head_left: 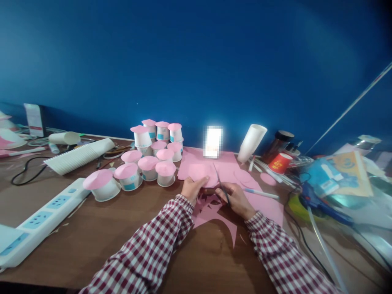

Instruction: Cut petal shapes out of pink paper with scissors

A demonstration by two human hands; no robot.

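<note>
My left hand [193,189] pinches the lower edge of a pink paper piece [200,170], thumb on top. My right hand [238,200] is closed around a pair of scissors [218,174], whose blades point up at the right side of that piece. Beneath my hands lies a cut pink paper scrap [216,218] with jagged, curved edges. Larger pink paper [271,208] spreads under and beyond my hands, with a pink disc [242,176] and a white pen [261,193] on it.
At the left stand several paper cups [131,181] topped with shallow pink cones, beside a power strip [45,220]. A stack of white cups [80,155] lies farther left. To the right are a leaning white cup stack [252,143], a red cup [280,162] and a blue glue gun [324,206] with cords.
</note>
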